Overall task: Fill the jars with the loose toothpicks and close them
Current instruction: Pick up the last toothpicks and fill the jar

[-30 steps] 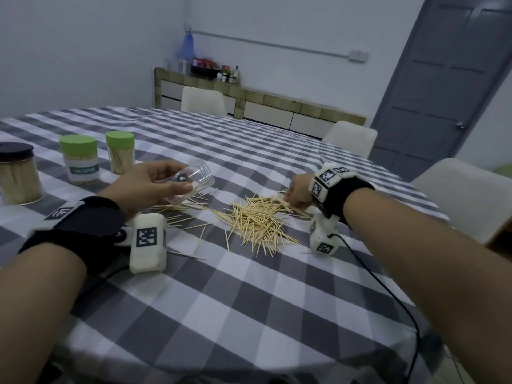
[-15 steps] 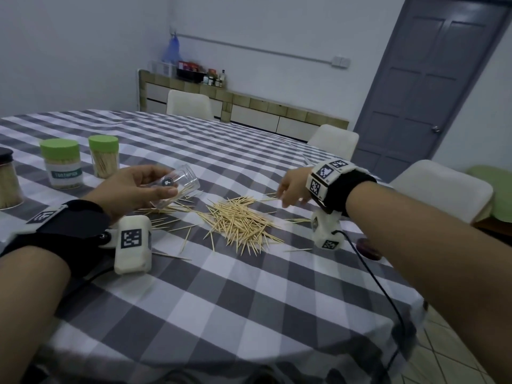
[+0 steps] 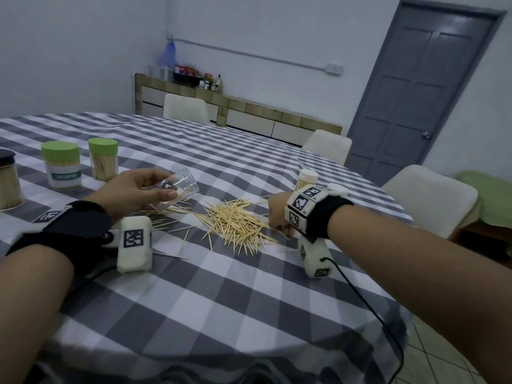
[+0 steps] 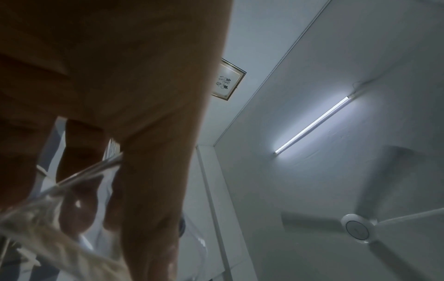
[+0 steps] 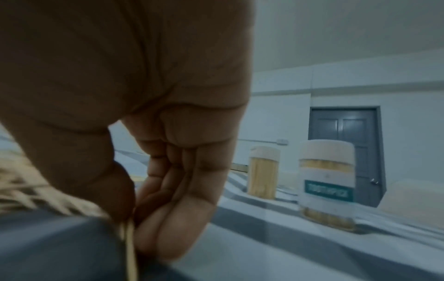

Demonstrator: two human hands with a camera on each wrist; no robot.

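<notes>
My left hand holds a clear, lidless jar tilted on its side just above the checked tablecloth, its mouth toward the toothpick pile. In the left wrist view my fingers wrap the jar's glass wall. At the pile's right edge, my right hand is down on the cloth. In the right wrist view, thumb and fingers pinch a few toothpicks.
Two green-lidded jars and a black-lidded jar of toothpicks stand at the left. A white-lidded jar stands behind my right wrist; the right wrist view shows two. White chairs ring the table's far side.
My right hand has come from the pile's far side to its near right edge and now pinches toothpicks. My left hand still holds the tilted jar.
</notes>
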